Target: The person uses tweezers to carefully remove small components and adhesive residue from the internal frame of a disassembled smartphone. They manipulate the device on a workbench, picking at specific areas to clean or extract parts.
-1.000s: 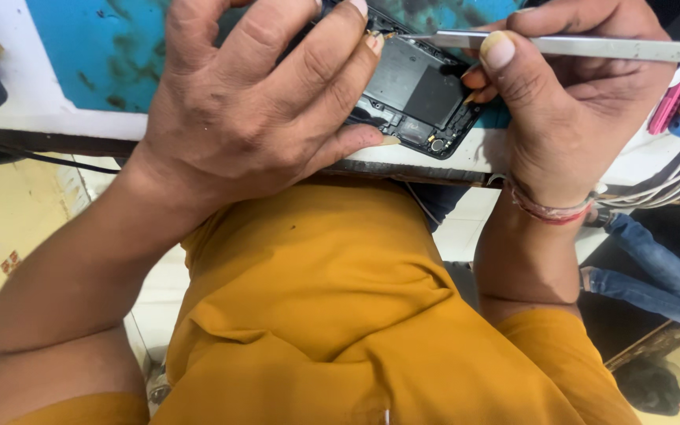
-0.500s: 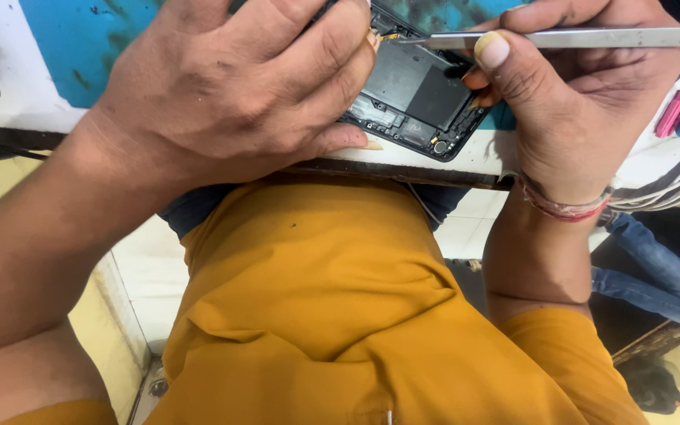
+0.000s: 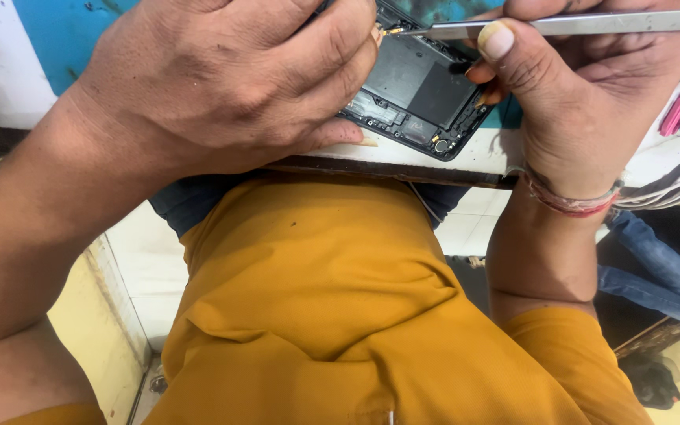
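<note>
One head-worn camera looks steeply down, very near, over the person's mustard-yellow shirt [image 3: 332, 315] to the worktable edge [image 3: 403, 167]. Both hands crowd the upper frame; the floor tiles [image 3: 139, 271] lie far below.

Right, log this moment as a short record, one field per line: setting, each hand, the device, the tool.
setting: edge of a white workbench with a blue mat, seen from above
left hand: left hand lies over the opened phone, pressing it down
right hand: right hand pinches metal tweezers
device: black, back cover off, inner parts exposed, lying partly over the mat
tool: tip meets a small gold part by the left fingertips
clothing: mustard shirt, red thread wristband
</note>
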